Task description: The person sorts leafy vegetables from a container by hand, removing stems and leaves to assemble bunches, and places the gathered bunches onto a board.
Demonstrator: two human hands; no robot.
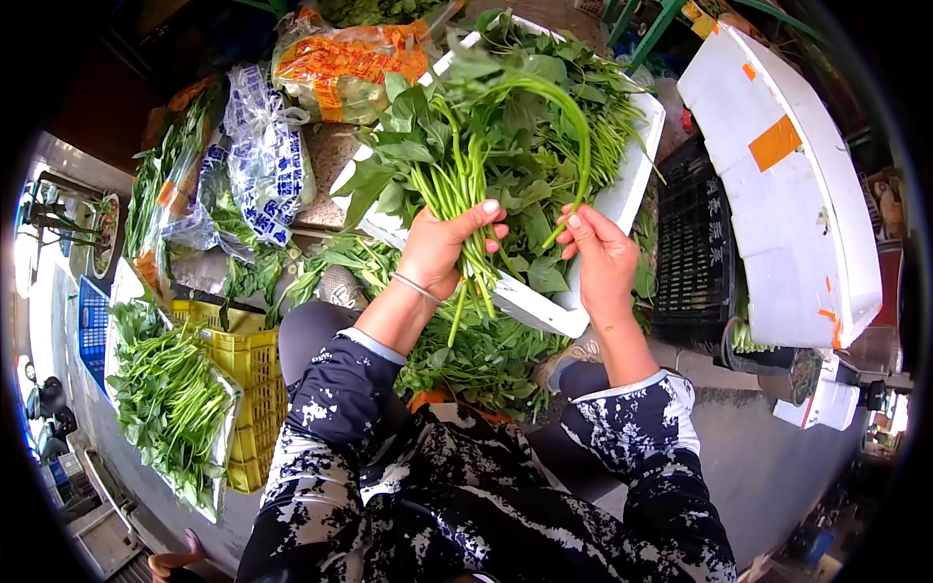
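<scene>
My left hand [435, 251] is wrapped round a bunch of leafy greens [442, 180], with the cut stem ends poking out below the fist. To its right, my right hand [601, 255] pinches the lower end of one long green stem [585, 146] between thumb and fingertips. That stem arches up and left over the bunch, and its leafy tip is blurred. Behind both hands a white foam box [637, 199] holds many more of these greens. Loose greens [476, 364] lie below the box, between my knees.
On the left, sorted greens [175, 389] lie on a foam tray beside a yellow crate [248, 408]. Plastic bags of vegetables [267, 155] and an orange-printed bag [355, 68] stand behind. At right are a black crate [690, 243] and a large white foam lid or box [777, 165].
</scene>
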